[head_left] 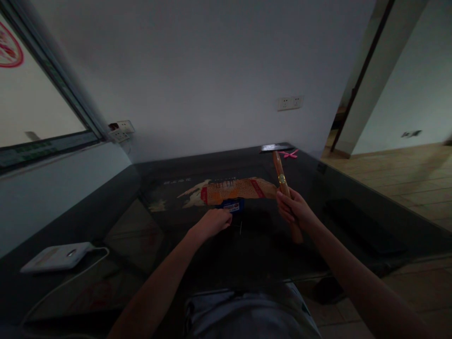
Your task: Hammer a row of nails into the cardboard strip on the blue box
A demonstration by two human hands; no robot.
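My right hand [294, 207] is wrapped round the wooden handle of a hammer [281, 178], which has a gold band or label partway up. The hammer's dark metal head points away from me, raised over the far right part of the dark glossy table [261, 263]. Low over the table's middle, my left hand [215, 221] is closed with its fingertips pressed together; what they pinch, if anything, is hidden. Just beyond it sits a small blue box [232, 205] with a pale label. A thin light nail-like line [240, 228] shows beside the left fingertips.
A printed picture [236, 189] shows on the tabletop behind the blue box. Near the far right corner lies a pink item [290, 154]. A white power bank [58, 257] with a cable is at the left. At the right rests a dark flat object [363, 225]. A wall [212, 94] stands behind.
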